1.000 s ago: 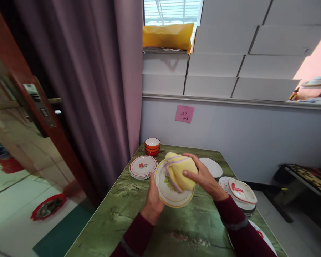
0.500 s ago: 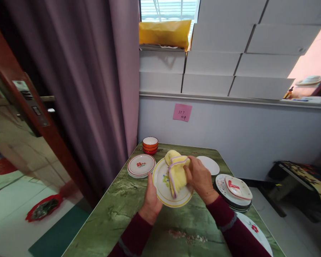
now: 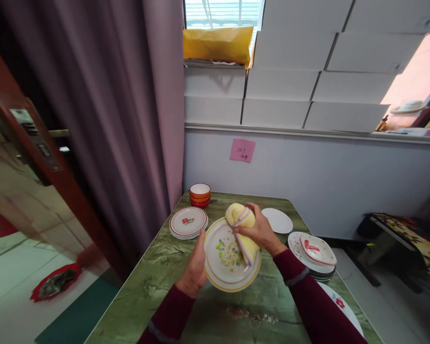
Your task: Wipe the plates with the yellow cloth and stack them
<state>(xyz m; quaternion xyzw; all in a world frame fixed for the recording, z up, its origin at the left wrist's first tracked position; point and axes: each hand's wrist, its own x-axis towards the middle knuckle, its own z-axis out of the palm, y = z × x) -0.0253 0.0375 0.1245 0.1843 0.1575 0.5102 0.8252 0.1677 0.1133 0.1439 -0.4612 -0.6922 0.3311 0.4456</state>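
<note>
My left hand (image 3: pixel 194 267) grips the left rim of a white plate (image 3: pixel 222 274) with a yellow edge band and a flower print, thumb along the front. The plate is tilted up toward me above the table. My right hand (image 3: pixel 261 228) is closed on a folded yellow cloth (image 3: pixel 249 246) with purple trim. That cloth lies against the plate's upper right part and covers some of its rim. The fingers of my left hand behind the plate are hidden.
On the green table (image 3: pixel 157 282) stand stacked plates with red rims (image 3: pixel 188 221) and orange bowls (image 3: pixel 199 195) at the left. To the right are a white plate (image 3: pixel 277 220), a mixed plate stack (image 3: pixel 297 244) topped by a squarish dish (image 3: pixel 317 249), and a flowered plate (image 3: pixel 347 310).
The cloth has moved from across the plate's middle toward its upper right, uncovering the flower print. The plate has shifted slightly lower and faces me more.
</note>
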